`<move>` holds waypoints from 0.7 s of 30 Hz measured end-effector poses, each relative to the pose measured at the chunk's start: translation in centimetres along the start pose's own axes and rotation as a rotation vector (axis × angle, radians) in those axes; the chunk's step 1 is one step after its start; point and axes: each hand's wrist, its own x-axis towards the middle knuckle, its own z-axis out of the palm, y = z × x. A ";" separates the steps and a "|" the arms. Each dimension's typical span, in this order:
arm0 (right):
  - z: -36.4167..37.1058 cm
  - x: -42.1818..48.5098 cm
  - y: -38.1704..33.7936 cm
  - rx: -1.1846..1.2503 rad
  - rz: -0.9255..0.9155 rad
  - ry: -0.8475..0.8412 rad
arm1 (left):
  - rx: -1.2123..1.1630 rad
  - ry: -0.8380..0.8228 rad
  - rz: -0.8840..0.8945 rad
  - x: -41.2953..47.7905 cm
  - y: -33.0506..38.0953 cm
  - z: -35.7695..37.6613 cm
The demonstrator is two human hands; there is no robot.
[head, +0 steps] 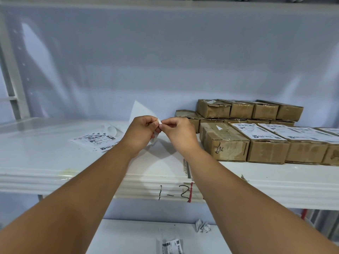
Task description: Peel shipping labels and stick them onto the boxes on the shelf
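My left hand (140,133) and my right hand (178,133) meet above the white shelf (45,156), both pinching one corner of a white label sheet (140,111) held upright between them. Its top sticks up behind my left hand. To the right, brown cardboard boxes stand in a front row: the nearest box (222,143) has a bare top, while the boxes beyond it (264,142) carry printed shipping labels. A second stack of boxes (249,110) sits behind. More printed labels (95,141) lie flat on the shelf to the left.
A peeled backing sheet (113,130) lies curled behind the loose labels. The shelf's front edge bears the handwritten mark "1-3" (173,193). On the lower shelf lie a crumpled paper (202,226) and a label scrap (171,245). A white upright post (12,74) stands at the left.
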 end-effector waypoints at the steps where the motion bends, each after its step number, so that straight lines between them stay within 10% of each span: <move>1: 0.0 0.0 0.0 0.003 0.001 0.002 | -0.003 -0.001 -0.003 0.0 0.1 0.0; 21: 0.3 -0.2 -0.3 0.099 0.020 -0.045 | -0.181 0.009 -0.067 0.0 0.4 -0.1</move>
